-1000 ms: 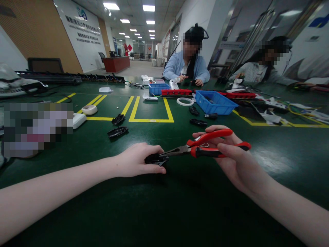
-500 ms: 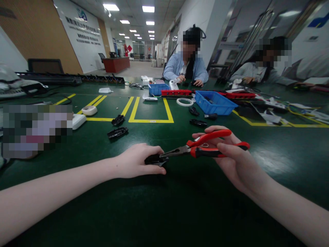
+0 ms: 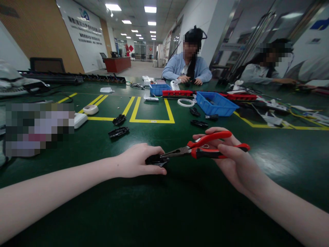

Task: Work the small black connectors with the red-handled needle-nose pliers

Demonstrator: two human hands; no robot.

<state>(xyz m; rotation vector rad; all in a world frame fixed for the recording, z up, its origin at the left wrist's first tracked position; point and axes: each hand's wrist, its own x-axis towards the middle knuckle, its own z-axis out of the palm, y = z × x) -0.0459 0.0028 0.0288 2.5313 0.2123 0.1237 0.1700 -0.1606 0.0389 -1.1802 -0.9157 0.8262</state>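
My left hand (image 3: pixel 141 160) is closed round a small black plastic part (image 3: pixel 157 160), its thumb along the near side and its fingers over the far side. Much of the part is hidden by the hand. In my right hand (image 3: pixel 232 154) are needle-nose pliers (image 3: pixel 209 145) with red and black handles. The pliers point left, and their tip meets the black part at its upper right end. Whether the jaws grip anything there is too small to tell. Beyond my left hand lie two black plastic shells (image 3: pixel 119 132).
Farther right are several black pieces (image 3: pixel 199 123), a blue bin (image 3: pixel 215 104) and a white tape ring (image 3: pixel 186 102). Yellow tape lines (image 3: pixel 152 120) mark the green table (image 3: pixel 159 212). A white box (image 3: pixel 80 120) stands left. A person (image 3: pixel 186 70) sits opposite, others to the right.
My hands, the pliers and the black part hold nearly the same pose. The whole view has shifted slightly. The person opposite has lowered a hand toward the table.
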